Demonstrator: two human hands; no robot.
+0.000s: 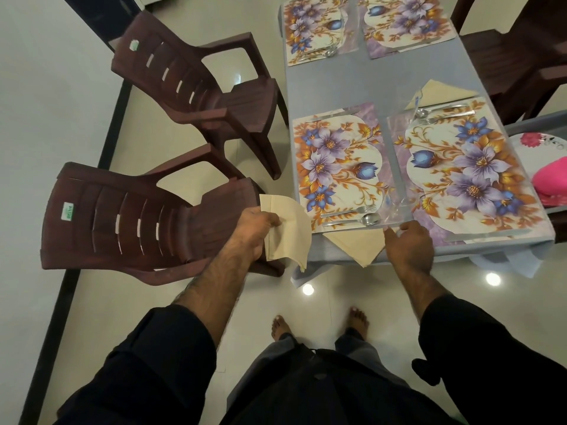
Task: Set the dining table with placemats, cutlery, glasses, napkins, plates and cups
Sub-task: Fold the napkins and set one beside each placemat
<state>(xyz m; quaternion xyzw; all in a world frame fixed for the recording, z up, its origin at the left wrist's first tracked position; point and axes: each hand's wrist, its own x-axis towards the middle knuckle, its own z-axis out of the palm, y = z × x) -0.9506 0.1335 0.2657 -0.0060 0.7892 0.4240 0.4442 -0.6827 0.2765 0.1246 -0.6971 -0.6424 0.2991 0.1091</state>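
My left hand (251,233) grips a small stack of cream napkins (287,231) beside the table's near left corner. My right hand (409,240) hovers at the near table edge, fingers relaxed, just right of a folded cream napkin (357,245) that lies under the near left floral placemat (339,167). A fork and spoon (352,216) lie on that mat's near side. The near right placemat (466,173) carries cutlery (441,113) at its far side, with another folded napkin (438,92) behind it. Two more floral placemats (316,29) lie at the far end.
The table has a grey-blue cloth (380,78). Two brown plastic chairs (190,84) (129,216) stand to its left, another chair (518,50) to its right. A floral plate (540,145) and a pink object (550,179) sit at the right on a side surface.
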